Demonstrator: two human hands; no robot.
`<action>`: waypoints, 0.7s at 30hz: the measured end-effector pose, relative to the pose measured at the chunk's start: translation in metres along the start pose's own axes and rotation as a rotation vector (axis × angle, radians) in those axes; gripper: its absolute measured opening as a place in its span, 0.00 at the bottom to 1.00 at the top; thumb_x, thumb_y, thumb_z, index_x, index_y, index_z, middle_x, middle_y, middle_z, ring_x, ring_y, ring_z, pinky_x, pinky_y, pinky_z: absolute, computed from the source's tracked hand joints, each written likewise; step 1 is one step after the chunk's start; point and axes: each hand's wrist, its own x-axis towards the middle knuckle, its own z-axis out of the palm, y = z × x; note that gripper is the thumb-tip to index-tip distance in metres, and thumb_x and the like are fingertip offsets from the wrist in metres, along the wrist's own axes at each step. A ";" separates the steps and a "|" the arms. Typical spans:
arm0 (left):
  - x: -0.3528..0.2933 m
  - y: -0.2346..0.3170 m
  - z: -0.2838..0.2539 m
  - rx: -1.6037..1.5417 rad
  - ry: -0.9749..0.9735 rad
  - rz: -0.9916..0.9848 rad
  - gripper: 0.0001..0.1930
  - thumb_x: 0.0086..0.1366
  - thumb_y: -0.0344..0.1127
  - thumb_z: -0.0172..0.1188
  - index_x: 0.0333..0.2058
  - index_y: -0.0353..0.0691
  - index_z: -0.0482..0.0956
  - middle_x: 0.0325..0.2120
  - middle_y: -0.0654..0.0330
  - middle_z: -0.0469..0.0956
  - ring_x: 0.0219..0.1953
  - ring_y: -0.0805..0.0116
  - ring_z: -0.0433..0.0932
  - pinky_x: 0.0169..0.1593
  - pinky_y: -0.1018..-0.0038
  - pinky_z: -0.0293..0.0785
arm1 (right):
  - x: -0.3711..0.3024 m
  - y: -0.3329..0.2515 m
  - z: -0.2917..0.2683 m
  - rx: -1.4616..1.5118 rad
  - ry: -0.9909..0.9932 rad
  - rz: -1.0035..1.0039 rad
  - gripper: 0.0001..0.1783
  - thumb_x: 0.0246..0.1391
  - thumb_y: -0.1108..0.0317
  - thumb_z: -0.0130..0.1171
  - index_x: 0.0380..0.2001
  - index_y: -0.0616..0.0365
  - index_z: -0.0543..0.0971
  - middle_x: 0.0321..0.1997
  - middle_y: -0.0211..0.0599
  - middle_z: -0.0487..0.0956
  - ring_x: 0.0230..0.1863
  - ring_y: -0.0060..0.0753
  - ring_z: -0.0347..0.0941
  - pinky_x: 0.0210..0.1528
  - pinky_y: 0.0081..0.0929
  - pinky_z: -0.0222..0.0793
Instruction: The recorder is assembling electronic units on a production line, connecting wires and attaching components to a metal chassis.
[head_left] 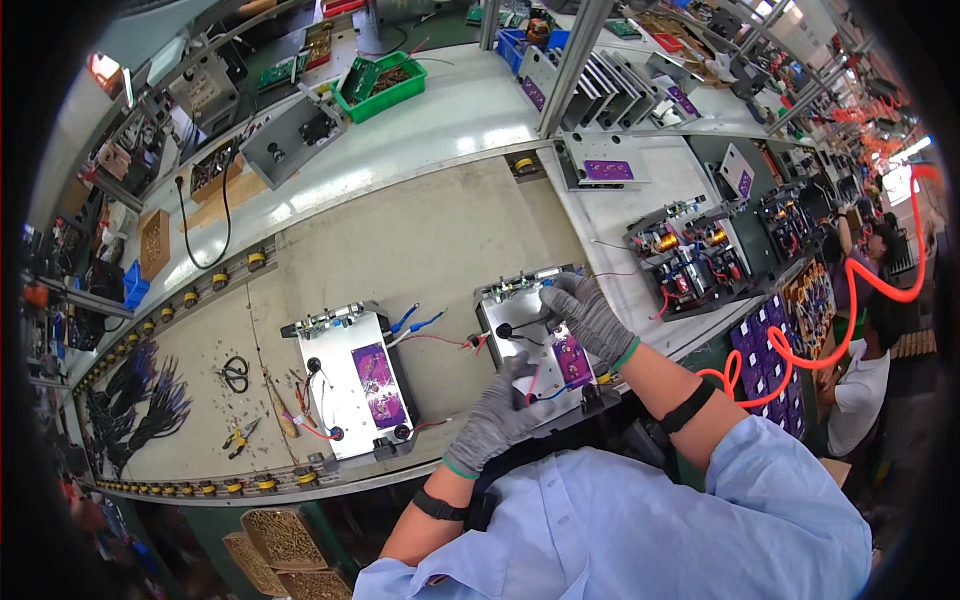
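Both hands wear grey knitted gloves and work over a metal chassis [530, 345] with a white top plate and a purple circuit board [571, 360]. My right hand [590, 318] reaches over its far right part, fingers bent and closed; a black wire [527, 324] runs from a black grommet to its fingertips. At the near left side is my left hand [497, 418], its fingers curled together beside a thin red wire [533, 380]; what they grip is hidden. A similar chassis [350, 385] stands to the left, with blue-sleeved leads [425, 322] beside it.
On the bench's left lie scissors [235, 374], yellow-handled pliers [241, 438], a screwdriver [279, 408] and bundled dark cables [150, 410]. A roller track [220, 282] borders the bench. Wired assemblies [690, 260] stand right, near a coiled orange hose [850, 290]. A person [860, 390] sits far right.
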 end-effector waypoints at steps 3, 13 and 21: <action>0.007 0.005 0.010 0.402 -0.147 0.191 0.46 0.56 0.48 0.72 0.67 0.32 0.60 0.52 0.46 0.76 0.49 0.61 0.80 0.52 0.64 0.77 | 0.000 0.007 -0.009 0.063 0.031 0.089 0.14 0.64 0.57 0.60 0.31 0.56 0.74 0.27 0.30 0.78 0.28 0.22 0.75 0.32 0.22 0.72; 0.013 -0.012 -0.008 0.266 0.288 0.137 0.37 0.60 0.49 0.68 0.64 0.39 0.66 0.23 0.55 0.74 0.26 0.64 0.75 0.39 0.70 0.76 | -0.034 0.018 -0.008 -0.095 0.082 0.174 0.17 0.59 0.57 0.63 0.27 0.61 0.78 0.24 0.34 0.80 0.27 0.23 0.74 0.34 0.26 0.72; 0.066 0.017 0.001 1.034 0.129 -0.093 0.26 0.56 0.43 0.67 0.53 0.42 0.74 0.31 0.48 0.82 0.38 0.46 0.83 0.44 0.56 0.77 | -0.074 -0.015 0.020 -0.610 -0.063 -0.213 0.13 0.53 0.60 0.67 0.32 0.59 0.80 0.26 0.40 0.79 0.29 0.38 0.76 0.37 0.32 0.74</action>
